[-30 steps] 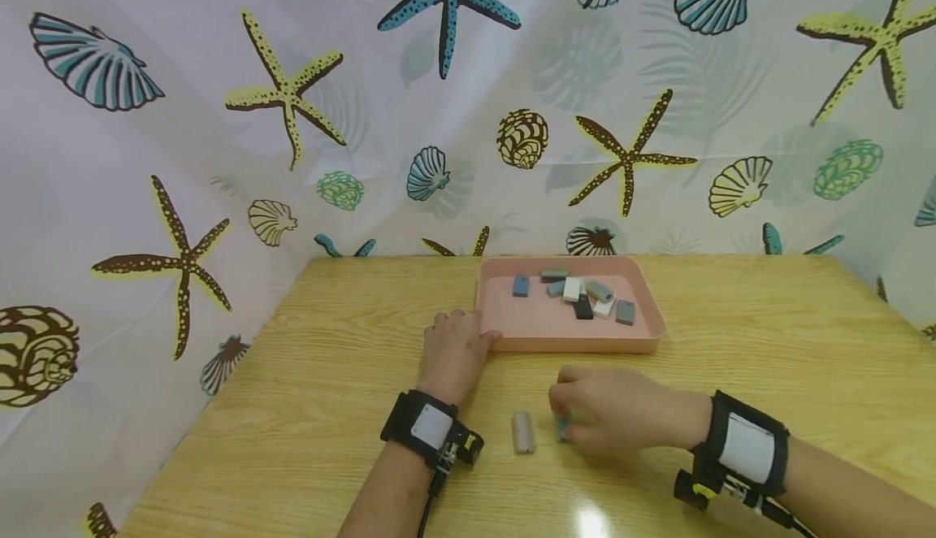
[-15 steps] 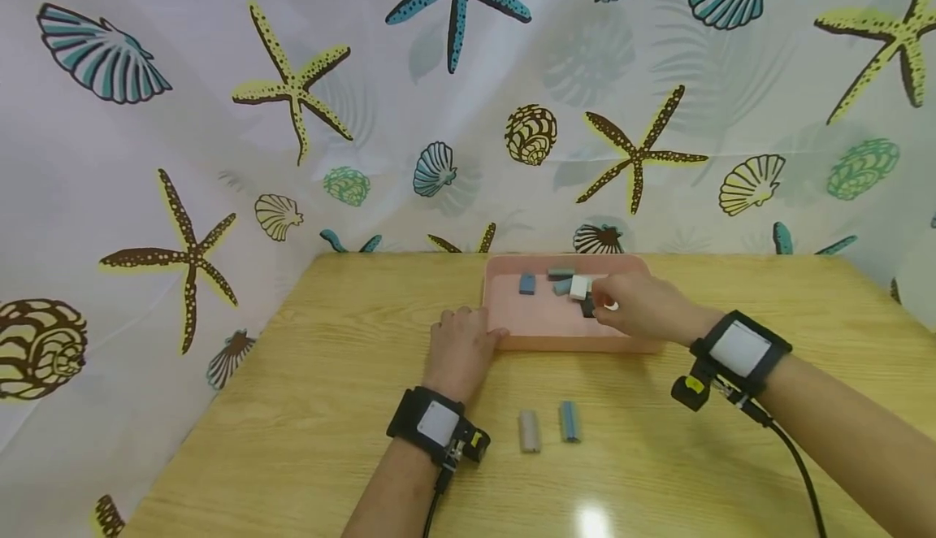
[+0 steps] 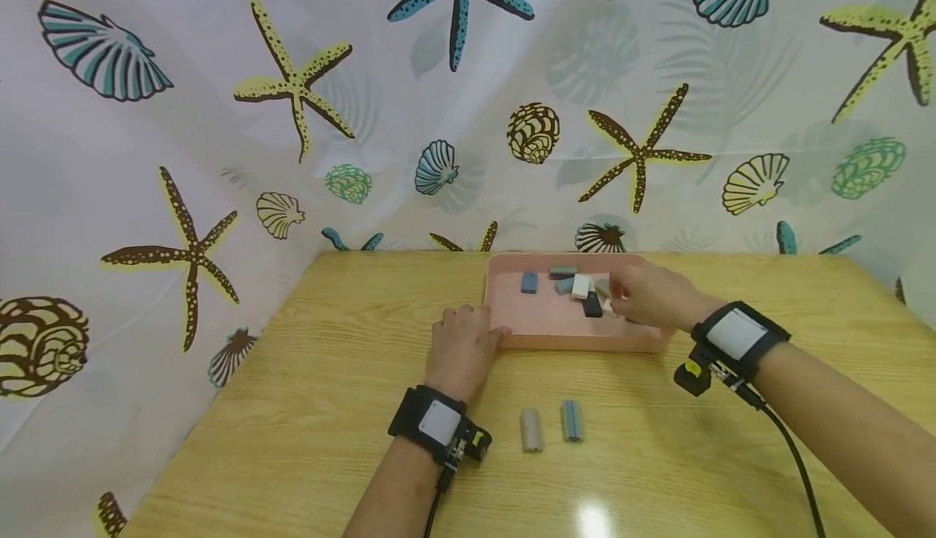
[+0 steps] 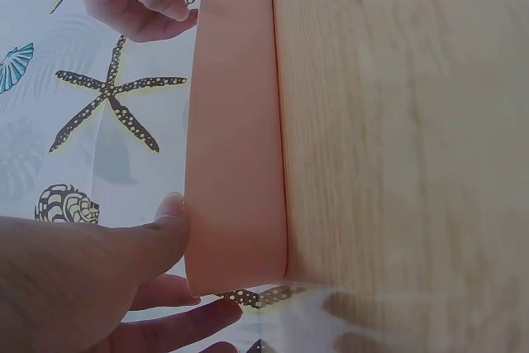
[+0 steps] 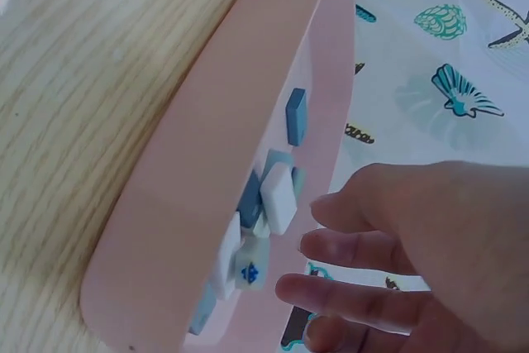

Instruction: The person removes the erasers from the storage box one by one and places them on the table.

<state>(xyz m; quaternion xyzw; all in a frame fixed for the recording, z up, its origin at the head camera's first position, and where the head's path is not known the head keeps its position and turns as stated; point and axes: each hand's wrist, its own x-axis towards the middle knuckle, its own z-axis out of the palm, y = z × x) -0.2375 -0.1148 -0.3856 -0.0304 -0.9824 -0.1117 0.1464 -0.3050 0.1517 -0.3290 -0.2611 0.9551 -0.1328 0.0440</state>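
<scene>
My left hand holds the near left corner of a shallow pink tray. In the left wrist view its thumb lies at the front rim, the fingers along the side wall. Over the tray's right end hovers my right hand; the right wrist view shows its fingers apart with nothing between them. Small blocks in the tray include a white tile, a blue tile, a dark tile and a pale one with a blue mark. My right fingertips are close beside this pile, partly covering it in the head view.
On the table, in front of the tray, a beige block and a blue block stand side by side. Behind the table hangs a cloth printed with shells and starfish. Each wrist wears a strapped camera with a cable.
My right hand has let go of the blue block beside the beige one, risen to the tray and shifted slightly right over the pile. My left hand has stayed at the corner.
</scene>
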